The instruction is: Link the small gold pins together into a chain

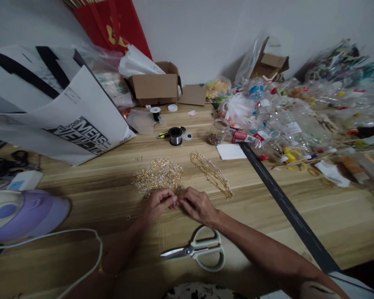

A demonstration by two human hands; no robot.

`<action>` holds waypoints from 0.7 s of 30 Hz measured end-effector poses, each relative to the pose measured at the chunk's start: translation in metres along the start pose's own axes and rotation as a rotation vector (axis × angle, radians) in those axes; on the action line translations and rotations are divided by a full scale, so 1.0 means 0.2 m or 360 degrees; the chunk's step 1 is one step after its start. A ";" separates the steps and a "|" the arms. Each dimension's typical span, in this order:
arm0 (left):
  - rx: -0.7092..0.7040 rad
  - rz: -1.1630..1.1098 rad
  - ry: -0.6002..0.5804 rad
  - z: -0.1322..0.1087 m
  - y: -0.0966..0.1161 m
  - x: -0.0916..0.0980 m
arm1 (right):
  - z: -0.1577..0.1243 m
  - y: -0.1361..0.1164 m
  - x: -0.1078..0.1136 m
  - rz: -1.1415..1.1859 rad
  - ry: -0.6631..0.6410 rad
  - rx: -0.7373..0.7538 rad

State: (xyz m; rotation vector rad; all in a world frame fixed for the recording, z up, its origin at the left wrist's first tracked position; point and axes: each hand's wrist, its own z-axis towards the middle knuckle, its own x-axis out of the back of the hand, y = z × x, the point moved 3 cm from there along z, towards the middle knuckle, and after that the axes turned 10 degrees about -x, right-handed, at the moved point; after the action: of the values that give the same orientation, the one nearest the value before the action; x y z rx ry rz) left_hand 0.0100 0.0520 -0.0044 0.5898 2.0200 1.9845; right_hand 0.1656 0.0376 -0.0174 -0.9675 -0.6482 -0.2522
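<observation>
Pinching, your left hand (pixel 158 204): thumb and fingers narrowed on a small shiny piece (pixel 175 203), low over the surface (pixel 252 195), at the near edge of the heap. Your right hand (pixel 200 206): fingers drawn together at the tips, just beside the left; whether they grip the same piece cannot be told (the detail is tiny). Reason, as judged: fingertips meeting this closely steady a very small item.

Item: pile of gold and clear beaded pieces (pixel 157 174), loose, just beyond your left hand; probably kept there for a short reach.

Item: gold and silver beaded strands (pixel 212 173), laid out right of the pile and apart from it, likely against tangling.

Item: scissors (pixel 191 250), one pair, pale handles, flat and nearer your body; the handles lie to the right, presumably handy for your right hand.

Item: spool of silver wire (pixel 175 136), on end, beyond the pile, seemingly out of your way.

Bearings: held piece, too small to show an axis or direction. Strands, long axis aslant, far left to near right. Scissors, long axis nearly crosswise to you, blade tips pointing left. Pile, no single axis.
</observation>
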 end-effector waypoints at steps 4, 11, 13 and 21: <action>0.0001 0.0020 -0.0029 0.00 0.02 0.00 | 0.00 0.00 0.00 0.0027 -0.0002 0.0008; 0.0043 0.0008 -0.0006 0.00 -0.01 0.00 | 0.00 0.00 -0.01 0.0145 0.0030 -0.0051; 0.0058 0.0009 -0.0005 0.00 -0.03 -0.01 | 0.00 0.00 -0.01 0.0167 0.0039 -0.0068; 0.0064 0.0001 -0.0003 0.00 -0.01 -0.01 | 0.01 0.00 0.00 0.0253 0.0001 -0.0095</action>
State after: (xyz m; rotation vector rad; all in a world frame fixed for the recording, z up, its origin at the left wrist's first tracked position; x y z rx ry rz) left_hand 0.0112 0.0518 -0.0072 0.6004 2.0632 1.9475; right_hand 0.1644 0.0385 -0.0170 -1.0705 -0.5623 -0.1319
